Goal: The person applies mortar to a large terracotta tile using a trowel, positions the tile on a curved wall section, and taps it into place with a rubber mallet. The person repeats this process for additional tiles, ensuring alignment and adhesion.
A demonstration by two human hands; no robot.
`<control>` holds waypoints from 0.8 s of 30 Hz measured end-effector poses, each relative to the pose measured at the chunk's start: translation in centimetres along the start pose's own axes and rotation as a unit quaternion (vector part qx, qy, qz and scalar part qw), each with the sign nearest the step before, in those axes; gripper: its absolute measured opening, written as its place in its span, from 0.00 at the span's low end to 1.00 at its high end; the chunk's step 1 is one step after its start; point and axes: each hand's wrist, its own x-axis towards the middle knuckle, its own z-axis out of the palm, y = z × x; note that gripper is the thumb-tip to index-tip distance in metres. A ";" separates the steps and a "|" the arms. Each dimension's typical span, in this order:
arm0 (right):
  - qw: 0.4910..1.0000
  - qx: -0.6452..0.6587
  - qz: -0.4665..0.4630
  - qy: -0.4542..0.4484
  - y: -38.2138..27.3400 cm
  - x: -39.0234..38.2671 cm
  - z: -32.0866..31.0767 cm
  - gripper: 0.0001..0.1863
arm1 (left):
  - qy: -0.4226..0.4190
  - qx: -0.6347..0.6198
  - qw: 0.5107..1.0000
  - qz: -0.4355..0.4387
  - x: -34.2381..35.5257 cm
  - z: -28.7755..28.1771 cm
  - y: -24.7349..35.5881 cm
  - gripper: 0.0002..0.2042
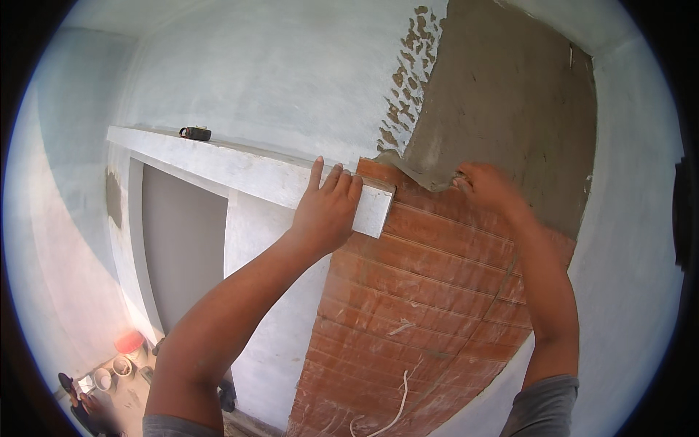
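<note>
My left hand [328,207] lies against the projecting end of a white ledge [247,160], its fingers stretched over the top edge and holding nothing. To its right, my right hand [486,188] is closed around the handle of a trowel. The mortar-smeared trowel blade [426,176] reaches left toward the ledge's end, near the lower border of wet grey mortar [510,95] on the wall. Below it is a wall face of reddish-brown tiles or bricks [422,291] with pale smears. My right hand hides most of the handle.
A roughly chipped strip [411,80] borders the mortar. On the ledge sits a small black object, perhaps a tape measure [195,133]. A grey door panel [186,247] stands below. Several buckets, one a red-and-white bucket [131,346], and a blurred person [95,415] are at lower left.
</note>
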 end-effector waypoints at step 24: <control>0.977 -0.156 -0.091 0.111 -0.5 4.5 1.7 0.13 | -0.117 0.033 0.992 -0.044 0.3 -0.8 0.5 0.43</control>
